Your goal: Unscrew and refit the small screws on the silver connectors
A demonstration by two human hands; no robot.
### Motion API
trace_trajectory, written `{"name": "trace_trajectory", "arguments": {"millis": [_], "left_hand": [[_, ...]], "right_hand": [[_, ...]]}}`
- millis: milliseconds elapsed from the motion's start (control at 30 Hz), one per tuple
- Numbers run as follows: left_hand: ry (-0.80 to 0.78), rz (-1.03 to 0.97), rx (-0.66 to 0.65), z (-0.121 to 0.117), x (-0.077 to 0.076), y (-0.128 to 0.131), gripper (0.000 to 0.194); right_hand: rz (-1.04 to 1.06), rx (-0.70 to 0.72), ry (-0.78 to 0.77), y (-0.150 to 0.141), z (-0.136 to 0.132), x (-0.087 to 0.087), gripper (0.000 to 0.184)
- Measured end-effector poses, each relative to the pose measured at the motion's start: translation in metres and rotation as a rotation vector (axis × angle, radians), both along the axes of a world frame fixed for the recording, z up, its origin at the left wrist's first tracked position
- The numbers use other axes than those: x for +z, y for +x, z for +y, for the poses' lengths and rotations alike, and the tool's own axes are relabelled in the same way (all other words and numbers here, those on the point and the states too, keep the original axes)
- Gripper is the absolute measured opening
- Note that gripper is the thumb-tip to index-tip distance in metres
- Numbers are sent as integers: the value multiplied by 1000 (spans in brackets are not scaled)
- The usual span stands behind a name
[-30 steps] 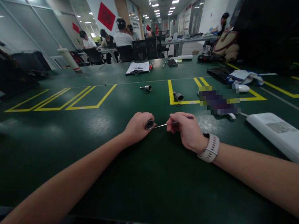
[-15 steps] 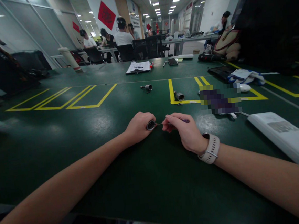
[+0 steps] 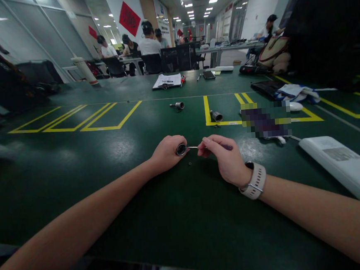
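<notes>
Cup point(image 3: 181, 149) of metal sits in your left hand point(image 3: 166, 153), fingers curled round it; your right hand point(image 3: 224, 155) pinches the slim tool point(image 3: 227, 147), shaft reaching toward it. Brace firmly, press straight.

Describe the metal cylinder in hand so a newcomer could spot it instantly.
At the green table, find the left hand, across from the right hand. The metal cylinder sits in that left fist, open end toward the camera. Unlike its two lookalikes lying farther off, it is held.
</notes>
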State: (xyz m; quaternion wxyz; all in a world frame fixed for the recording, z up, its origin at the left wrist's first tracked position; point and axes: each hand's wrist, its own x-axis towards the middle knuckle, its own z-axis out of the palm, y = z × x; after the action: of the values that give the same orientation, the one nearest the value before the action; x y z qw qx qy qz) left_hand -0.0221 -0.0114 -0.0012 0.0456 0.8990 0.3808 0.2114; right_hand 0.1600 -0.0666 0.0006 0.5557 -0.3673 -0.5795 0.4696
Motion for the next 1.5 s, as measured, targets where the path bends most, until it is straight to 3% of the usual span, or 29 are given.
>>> {"name": "trace_trajectory", "arguments": {"millis": [133, 300, 600, 867, 1067, 1267, 1500], "left_hand": [[-17, -24, 18, 0, 0, 1, 11], [-53, -72, 38, 0, 0, 1, 13], [-78, -129, 34, -1, 1, 1, 16], [-42, -136, 17, -2, 2, 1, 13], [-33, -212, -4, -1, -1, -2, 15], [-58, -293, -12, -1, -1, -2, 17], [2, -242, 53, -1, 0, -1, 17]], "right_hand": [[-225, -13, 136, -2, -8, 8, 22], [-284, -2, 188, -3, -9, 10, 21], [-239, 88, 134, -2, -9, 6, 24], [-212, 17, 82, -2, -9, 7, 25], [142, 142, -171, -2, -1, 0, 21], [279, 255, -297, -3, 3, 0, 19], [132, 129, -140, -4, -2, -2, 18]]}}
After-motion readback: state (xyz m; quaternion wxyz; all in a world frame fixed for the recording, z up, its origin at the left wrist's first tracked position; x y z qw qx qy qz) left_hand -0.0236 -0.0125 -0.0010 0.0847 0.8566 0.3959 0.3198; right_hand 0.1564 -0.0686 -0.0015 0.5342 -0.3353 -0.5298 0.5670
